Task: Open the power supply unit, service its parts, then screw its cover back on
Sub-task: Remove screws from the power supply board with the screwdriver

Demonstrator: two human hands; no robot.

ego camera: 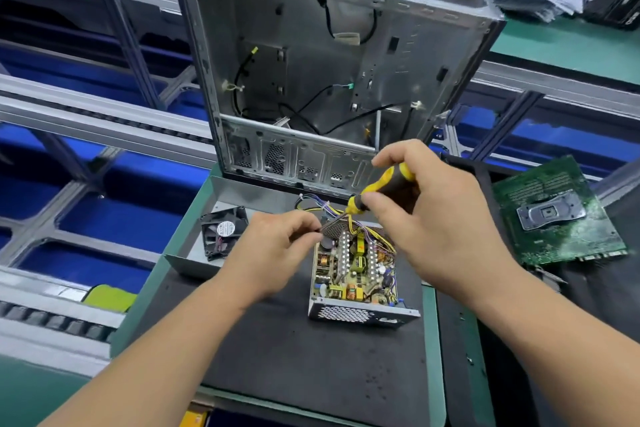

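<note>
1. Power supply unit (356, 274) lies open on a black, slightly grainy mat (311, 364) on the green worktop (433, 340), a little right of the middle. It is a box of grey sheet metal with a honeycomb grille on the near wall; inside are ribbed heat sinks, copper coils and yellow parts.
2. Left hand (273, 253), at 9 o'clock of the unit, pinches with thumb and forefinger the far left corner, at a perforated metal piece.
3. Right hand (433, 218), at 1 o'clock of the unit, has its fingers curled round a screwdriver (377, 187) with a yellow and black handle. The shaft slants down to the left toward the far edge of the unit; the tip is not clear.
4. Square black fan (223, 232) lies in a shallow grey metal cover (242, 189) at 10 o'clock.
5. Bare steel computer case (322, 62), open and with loose thin cables, stands at 12 o'clock.
6. Green circuit board (554, 211) with a metal socket lies at 3 o'clock.
</note>
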